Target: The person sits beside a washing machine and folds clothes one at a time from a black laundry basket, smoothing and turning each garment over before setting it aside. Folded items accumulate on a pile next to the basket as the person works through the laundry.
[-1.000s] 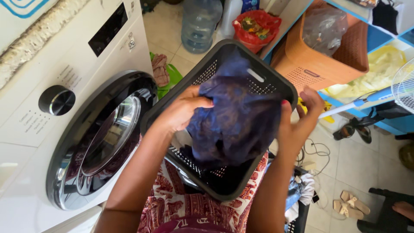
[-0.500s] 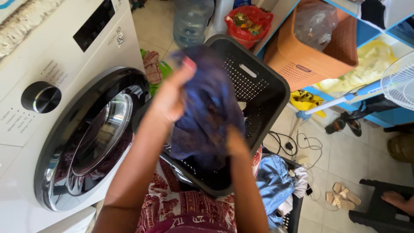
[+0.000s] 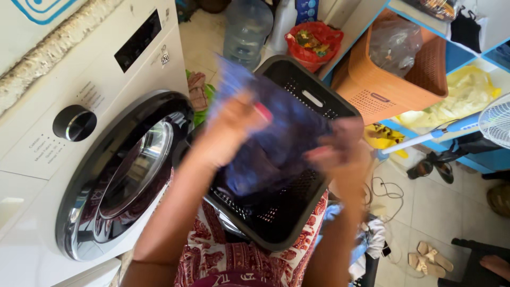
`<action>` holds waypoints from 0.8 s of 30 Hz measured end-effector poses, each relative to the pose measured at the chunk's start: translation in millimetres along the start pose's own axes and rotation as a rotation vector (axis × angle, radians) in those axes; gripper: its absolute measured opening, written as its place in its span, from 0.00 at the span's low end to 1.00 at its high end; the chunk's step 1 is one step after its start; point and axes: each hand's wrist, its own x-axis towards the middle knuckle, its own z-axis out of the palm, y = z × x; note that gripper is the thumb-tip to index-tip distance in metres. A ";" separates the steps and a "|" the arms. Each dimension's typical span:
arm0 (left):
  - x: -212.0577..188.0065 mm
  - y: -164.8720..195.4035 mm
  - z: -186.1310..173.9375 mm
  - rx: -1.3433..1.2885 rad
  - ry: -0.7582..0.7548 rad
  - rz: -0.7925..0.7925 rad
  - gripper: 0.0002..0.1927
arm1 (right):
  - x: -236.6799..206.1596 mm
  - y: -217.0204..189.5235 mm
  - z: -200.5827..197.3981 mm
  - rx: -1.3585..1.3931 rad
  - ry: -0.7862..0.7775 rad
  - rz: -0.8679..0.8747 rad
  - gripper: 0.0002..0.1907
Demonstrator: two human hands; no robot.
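Observation:
Both my hands hold a dark blue cloth (image 3: 276,143) above a black laundry basket (image 3: 319,98) that rests on my lap. My left hand (image 3: 228,127) grips the cloth's upper left part, raised and blurred by motion. Over the basket's right side, my right hand (image 3: 340,151) grips the cloth's right edge. The cloth hangs between them and hides much of the basket's inside. The white washing machine (image 3: 79,127) stands at my left with its round glass door (image 3: 127,170) shut.
An orange hamper (image 3: 393,79) with a plastic bag stands at the back right. A water jug (image 3: 247,29) and a red bag (image 3: 313,42) sit on the floor behind. Clothes, cables, sandals (image 3: 430,260) and a white fan (image 3: 496,125) lie to the right.
My hands have lifted the blue cloth out of the basket and pulled it apart, the left hand going up and left, the right hand out to the right.

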 end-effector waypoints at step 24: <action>-5.1 -10.1 3.0 -0.198 -0.127 -0.095 0.13 | 22.4 -17.1 -23.7 -0.088 -0.373 -0.054 0.27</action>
